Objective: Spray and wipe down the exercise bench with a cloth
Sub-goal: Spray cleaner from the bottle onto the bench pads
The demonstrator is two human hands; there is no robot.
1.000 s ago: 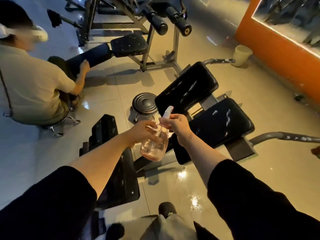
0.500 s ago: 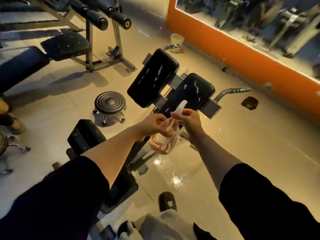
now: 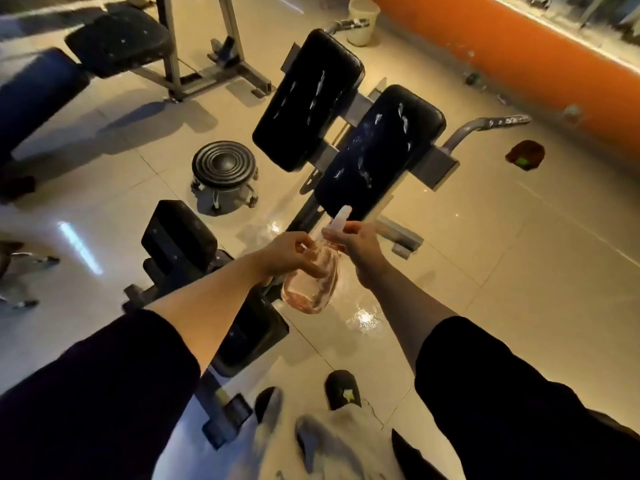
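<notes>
**A:** From the head view, what's changed?

**B:** You've swung right and closer: the bench pads (image 3: 377, 147) now sit just beyond your hands, streaked, probably with spray. The seated person is gone from view.

**A:** And my hands?

**B:** Together. Your left hand (image 3: 291, 256) grips the spray bottle (image 3: 311, 289); your right hand (image 3: 356, 244) clasps its nozzle. I see no cloth.

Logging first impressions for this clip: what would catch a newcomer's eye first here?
Both hands at centre: the left hand grips a clear pink spray bottle, the right hand holds its white nozzle. Just beyond, two black bench pads glisten with wet streaks, and an orange wall glows at the upper right.
</notes>
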